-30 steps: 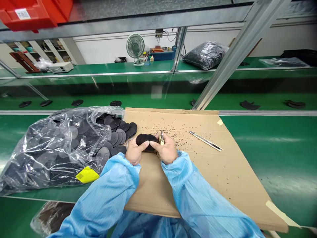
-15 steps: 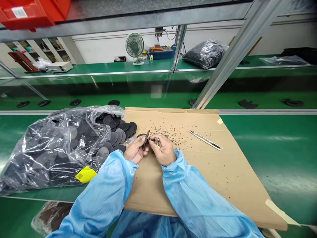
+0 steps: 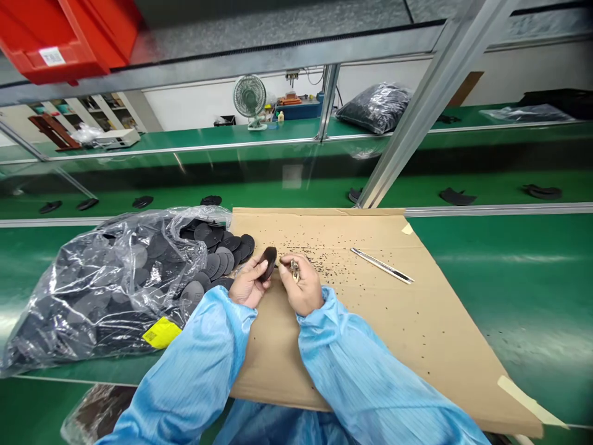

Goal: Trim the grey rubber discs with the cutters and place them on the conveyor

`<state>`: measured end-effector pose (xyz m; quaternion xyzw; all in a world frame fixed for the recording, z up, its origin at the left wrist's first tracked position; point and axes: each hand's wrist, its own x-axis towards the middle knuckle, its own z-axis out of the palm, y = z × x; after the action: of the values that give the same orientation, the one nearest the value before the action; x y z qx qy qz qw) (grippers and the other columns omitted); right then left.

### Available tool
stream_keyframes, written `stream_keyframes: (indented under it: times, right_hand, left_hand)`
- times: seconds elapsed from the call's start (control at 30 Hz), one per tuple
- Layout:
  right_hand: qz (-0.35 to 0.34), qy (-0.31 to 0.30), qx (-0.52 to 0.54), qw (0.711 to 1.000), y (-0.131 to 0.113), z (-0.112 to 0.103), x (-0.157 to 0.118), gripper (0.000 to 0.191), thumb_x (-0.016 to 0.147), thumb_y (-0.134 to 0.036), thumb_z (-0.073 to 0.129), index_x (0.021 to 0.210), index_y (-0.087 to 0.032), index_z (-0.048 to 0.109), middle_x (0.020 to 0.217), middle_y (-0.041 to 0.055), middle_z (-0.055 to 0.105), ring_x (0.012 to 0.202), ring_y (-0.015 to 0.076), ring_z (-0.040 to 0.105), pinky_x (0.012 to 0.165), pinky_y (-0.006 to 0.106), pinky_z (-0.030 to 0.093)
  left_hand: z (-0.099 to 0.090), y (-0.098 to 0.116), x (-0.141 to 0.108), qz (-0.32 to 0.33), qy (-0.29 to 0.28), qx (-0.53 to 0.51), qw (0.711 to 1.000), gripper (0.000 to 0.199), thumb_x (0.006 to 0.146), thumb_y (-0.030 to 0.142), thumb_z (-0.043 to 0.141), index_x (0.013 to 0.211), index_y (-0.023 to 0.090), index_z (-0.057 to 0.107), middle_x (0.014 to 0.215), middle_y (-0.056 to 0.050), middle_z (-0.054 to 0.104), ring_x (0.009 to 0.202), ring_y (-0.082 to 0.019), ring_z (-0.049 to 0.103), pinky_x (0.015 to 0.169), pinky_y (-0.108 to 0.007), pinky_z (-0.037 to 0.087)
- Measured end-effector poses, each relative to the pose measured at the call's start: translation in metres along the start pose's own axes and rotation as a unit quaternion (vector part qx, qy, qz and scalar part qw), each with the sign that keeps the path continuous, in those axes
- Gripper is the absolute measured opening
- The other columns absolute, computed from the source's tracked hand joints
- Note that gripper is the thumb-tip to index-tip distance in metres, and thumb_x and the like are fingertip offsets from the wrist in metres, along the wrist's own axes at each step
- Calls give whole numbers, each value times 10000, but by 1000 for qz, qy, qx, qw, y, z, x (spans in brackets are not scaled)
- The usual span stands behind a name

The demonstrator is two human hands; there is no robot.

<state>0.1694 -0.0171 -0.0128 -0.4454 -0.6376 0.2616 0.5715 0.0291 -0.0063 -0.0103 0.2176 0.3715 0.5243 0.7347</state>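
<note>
Black disc (image 3: 269,264) pinched in the left hand (image 3: 250,284); the right hand (image 3: 302,285), at its three o'clock, grips a small metal tool (image 3: 295,271).

Blue, finely striped sleeves (image 3: 370,364); yellow label (image 3: 162,333)

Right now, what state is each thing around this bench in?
Left hand, gripping black disc
Black disc, raised, tilted
Right hand, closed on metal tool
Metal tool, partly hidden
Plastic bag, open, loose discs at its mouth
Cardboard, flat, scattered with dark specks
Slim tool, lying on cardboard
Fan, upright, can't tell if running
</note>
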Motion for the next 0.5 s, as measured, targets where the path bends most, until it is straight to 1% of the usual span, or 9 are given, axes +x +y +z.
stream_keyframes:
  times: [0.1,0.2,0.23,0.27,0.33,0.37,0.4,0.43,0.5]
  right_hand:
    - [81,59,6,995,8,0,3,158,858,-334,543,926,-196,580,875,47,620,790,171,576,765,323,477]
    - [112,82,21,990,16,0,5,189,852,-362,540,919,-190,579,856,43,627,774,170,575,759,318,475]
    - [111,83,26,990,17,0,5,192,850,-365,540,916,-189,578,849,42,626,773,170,578,756,315,474]
    - [107,81,29,990,19,0,5,192,848,-365,542,914,-188,579,843,42,624,774,170,580,755,313,474]
    - [97,78,31,992,21,1,4,188,846,-359,543,911,-186,579,841,43,622,773,171,583,755,314,473]
    - [93,78,33,992,21,1,4,186,848,-355,542,912,-185,579,842,45,621,771,171,583,754,314,474]
    - [90,78,35,992,22,1,3,184,851,-351,539,914,-183,578,843,46,620,769,170,583,751,314,475]
    - [88,80,38,992,22,1,3,182,854,-347,536,917,-182,577,843,46,619,766,168,582,748,312,476]
    - [84,86,42,992,23,1,3,173,855,-339,533,914,-182,576,839,45,616,766,166,581,743,308,477]
  left_hand:
    - [5,7,10,74,76,29,994,523,582,124,791,1064,196,603,988,-28,647,790,-120,616,611,-199,506]
    - [12,33,37,185,134,145,963,482,569,116,769,1023,171,619,988,-52,662,916,-197,627,838,-356,523]
    - [16,47,50,232,147,213,938,448,590,132,754,1019,166,632,975,-57,663,925,-210,626,876,-388,508]
    - [20,62,64,284,163,293,898,410,623,148,733,1023,168,647,983,-62,661,947,-221,620,914,-408,487]
    - [30,93,91,376,177,446,793,352,671,150,689,1022,165,675,1058,-84,637,1035,-241,587,991,-418,433]
    - [36,107,104,402,158,508,745,365,673,131,678,1038,156,678,1133,-102,606,1100,-252,556,1024,-408,404]
    - [41,117,114,415,145,552,709,428,654,118,690,1081,141,666,1207,-124,566,1150,-265,526,1041,-400,387]
    - [46,124,123,414,141,581,686,502,637,120,709,1135,121,641,1262,-148,525,1183,-278,502,1049,-397,377]
    - [52,125,132,397,151,600,678,626,633,165,735,1234,98,574,1310,-182,473,1178,-290,504,1027,-406,397]
